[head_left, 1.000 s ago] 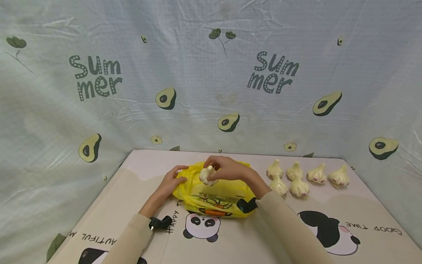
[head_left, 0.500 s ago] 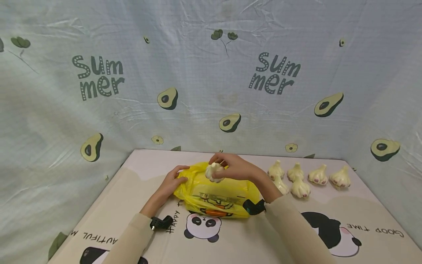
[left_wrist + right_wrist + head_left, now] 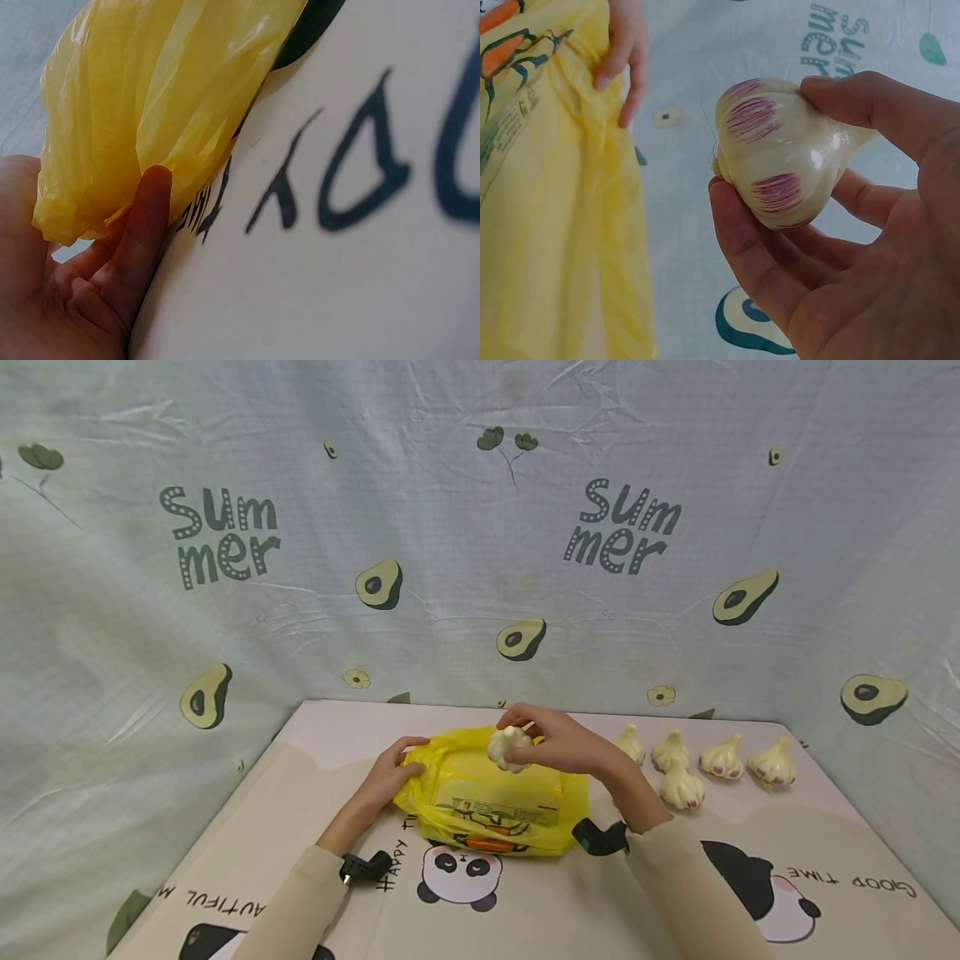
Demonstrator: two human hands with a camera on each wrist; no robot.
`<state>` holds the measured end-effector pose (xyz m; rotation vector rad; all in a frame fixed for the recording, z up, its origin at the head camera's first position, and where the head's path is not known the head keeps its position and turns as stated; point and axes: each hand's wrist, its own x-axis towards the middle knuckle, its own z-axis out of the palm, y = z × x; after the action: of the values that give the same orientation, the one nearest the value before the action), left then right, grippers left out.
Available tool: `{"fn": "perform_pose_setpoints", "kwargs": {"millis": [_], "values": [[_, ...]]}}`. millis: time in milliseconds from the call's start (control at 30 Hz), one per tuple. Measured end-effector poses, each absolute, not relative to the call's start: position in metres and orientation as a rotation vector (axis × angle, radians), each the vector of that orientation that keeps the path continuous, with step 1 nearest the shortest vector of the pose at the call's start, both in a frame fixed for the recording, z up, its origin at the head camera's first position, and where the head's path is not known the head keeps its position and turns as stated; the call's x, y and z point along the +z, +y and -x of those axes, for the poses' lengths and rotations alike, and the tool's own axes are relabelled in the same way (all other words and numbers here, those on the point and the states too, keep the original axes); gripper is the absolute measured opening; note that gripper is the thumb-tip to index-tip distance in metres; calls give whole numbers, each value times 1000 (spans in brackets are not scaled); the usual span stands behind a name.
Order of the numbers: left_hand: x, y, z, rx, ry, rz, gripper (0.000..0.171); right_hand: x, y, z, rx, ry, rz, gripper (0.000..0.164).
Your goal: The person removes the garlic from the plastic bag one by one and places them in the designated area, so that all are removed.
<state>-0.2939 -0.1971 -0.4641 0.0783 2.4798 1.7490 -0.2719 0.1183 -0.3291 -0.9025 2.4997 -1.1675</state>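
A garlic bulb [image 3: 507, 749], glossy white with purple streaks, is pinched between the thumb and fingers of my right hand [image 3: 558, 745]. Hand and garlic are raised over the right part of a yellow plastic bag [image 3: 498, 787], which lies on the table with its printed side showing. The right wrist view shows the held bulb [image 3: 780, 154] close up, its stem pointing into the palm. At the bag's left end my left hand [image 3: 390, 770] holds the plastic between thumb and fingers. Gathered yellow plastic [image 3: 150, 112] fills the upper left of the left wrist view.
Several more garlic bulbs [image 3: 722, 756] stand in a group at the table's back right. The table cover [image 3: 555, 910] has pandas and lettering printed on it. A pale curtain [image 3: 450, 543] with avocado prints hangs behind and at both sides.
My right hand has moved to the right and slightly up across the bag, carrying the garlic bulb. The left hand has kept its place at the bag's left end.
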Motion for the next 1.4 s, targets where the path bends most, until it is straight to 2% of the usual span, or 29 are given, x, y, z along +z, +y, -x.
{"fn": "perform_pose_setpoints", "kwargs": {"millis": [700,1067,1400], "values": [[-466,-196,297,1759,2472,-64,49,-327,163,261,-1231,2533,961,38],[-466,-197,297,1746,2479,-62,49,-332,190,259,-1241,2561,878,52],[-467,-197,297,1764,2474,-80,49,-336,213,252,-1308,2567,834,54]]}}
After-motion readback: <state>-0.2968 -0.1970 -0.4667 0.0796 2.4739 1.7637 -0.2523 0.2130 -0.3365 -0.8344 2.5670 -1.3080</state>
